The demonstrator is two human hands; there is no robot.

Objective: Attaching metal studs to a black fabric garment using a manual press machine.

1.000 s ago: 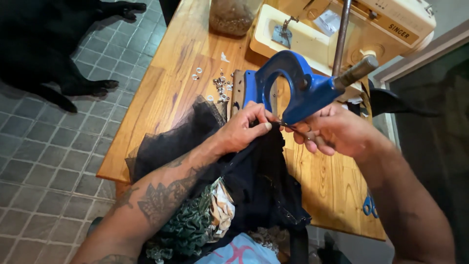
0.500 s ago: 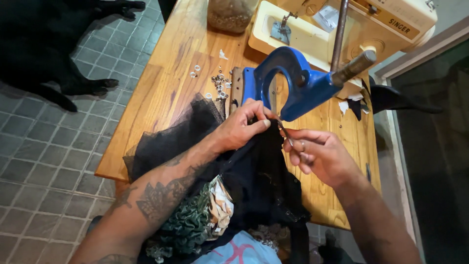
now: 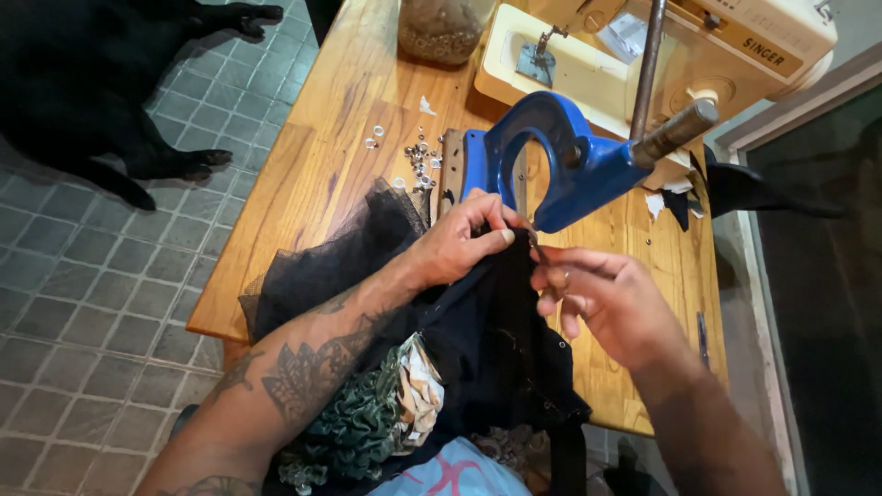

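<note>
Left hand (image 3: 459, 243): fingers pressed down on the black fabric (image 3: 496, 340), pinning its edge just below the blue press (image 3: 560, 165).
Right hand (image 3: 611, 298): thumb and forefinger pinched together at the fabric's edge; what they held was too small to tell.
Fabric: draped over the wooden table (image 3: 312, 174), trailing toward the person.
Loose eyelets (image 3: 418, 161): scattered left of the press.
Sewing machine (image 3: 680, 46): behind the press.

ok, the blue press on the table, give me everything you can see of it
The blue press is a C-shaped painted metal frame with an open throat, standing on the wooden table before a cream sewing machine. A grey metal handle juts to the right. The left hand holds black fabric at its base; the right hand hovers beside it.
</note>
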